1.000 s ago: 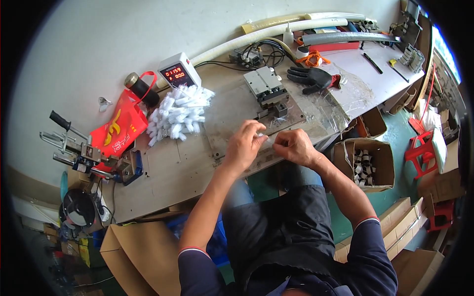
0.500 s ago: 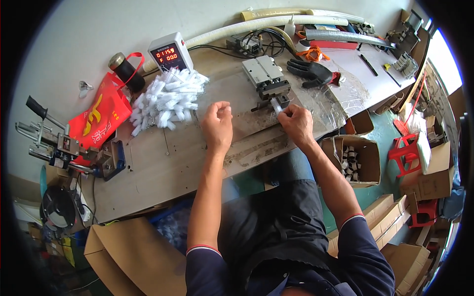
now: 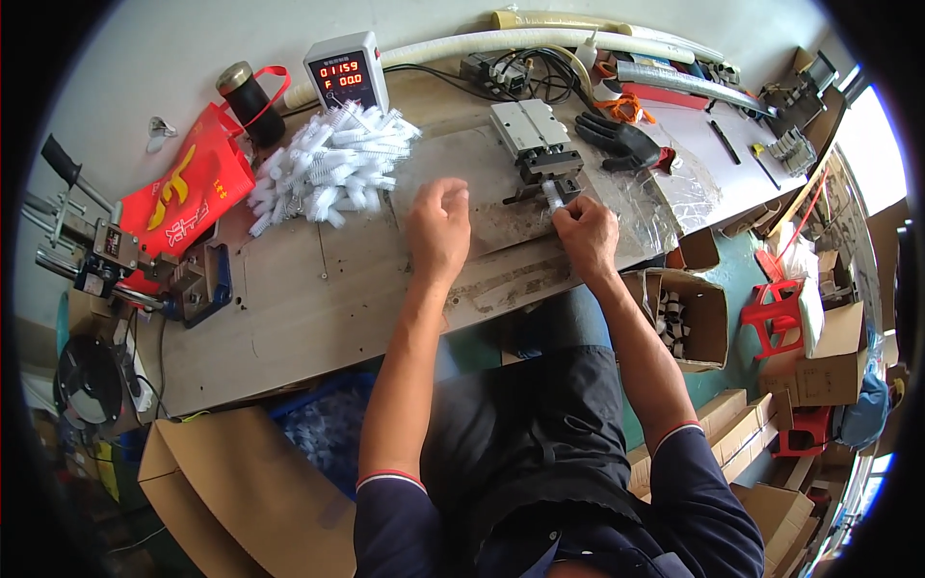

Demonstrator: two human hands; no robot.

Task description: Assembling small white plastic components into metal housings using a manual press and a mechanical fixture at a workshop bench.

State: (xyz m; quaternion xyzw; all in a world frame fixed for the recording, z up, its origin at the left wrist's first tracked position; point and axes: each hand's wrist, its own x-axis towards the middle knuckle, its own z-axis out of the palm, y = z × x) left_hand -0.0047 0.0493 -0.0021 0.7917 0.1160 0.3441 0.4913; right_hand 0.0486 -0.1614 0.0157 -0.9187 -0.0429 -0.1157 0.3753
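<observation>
Fixture (image 3: 530, 130) front: translucent ribbed piece (image 3: 552, 194), pinched in my right hand (image 3: 589, 232) | left of fixture: my left hand (image 3: 440, 232), half-curled, whether holding anything I can't tell | risk: an overtight or skewed pinch could bend the piece against the fixture

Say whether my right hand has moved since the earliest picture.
Yes: the right hand has moved forward, closer to the grey metal fixture.

The bench (image 3: 279, 328) spans the upper frame: white pieces (image 3: 332, 164) and a display box (image 3: 348, 77) upper left, a plate (image 3: 489, 178) bearing a press (image 3: 533, 130) upper centre, a pen (image 3: 725, 143) upper right.
</observation>
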